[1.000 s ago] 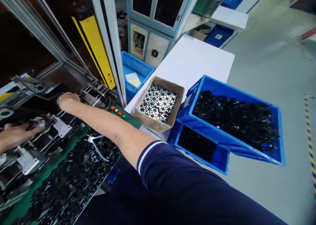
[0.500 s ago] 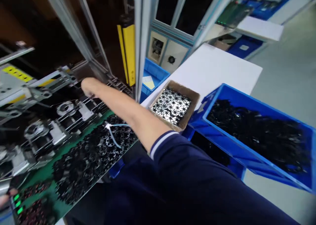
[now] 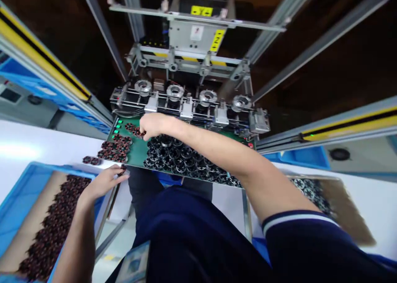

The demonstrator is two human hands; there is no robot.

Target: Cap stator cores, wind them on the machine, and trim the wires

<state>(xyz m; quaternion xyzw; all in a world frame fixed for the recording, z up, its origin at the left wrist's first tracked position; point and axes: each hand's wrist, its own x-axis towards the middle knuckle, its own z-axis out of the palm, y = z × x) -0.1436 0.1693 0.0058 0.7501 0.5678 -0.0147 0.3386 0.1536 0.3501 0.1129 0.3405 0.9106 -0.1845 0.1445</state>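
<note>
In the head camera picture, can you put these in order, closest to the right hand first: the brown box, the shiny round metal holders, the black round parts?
Starting from the right hand:
1. Black round parts: just below the hand, on the green board.
2. Shiny round metal holders: in a row ahead of it.
3. Brown box: far off to the right.

The right hand [image 3: 153, 125] touches small dark rings [image 3: 133, 130] on a green board [image 3: 130, 150], while the left hand [image 3: 104, 183] hovers beside a blue crate [image 3: 18, 200] heaped with more.

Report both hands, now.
Left hand: cannot tell if it grips the small dark part at its fingertips.
Right hand: closed, seemingly on dark parts.
</note>
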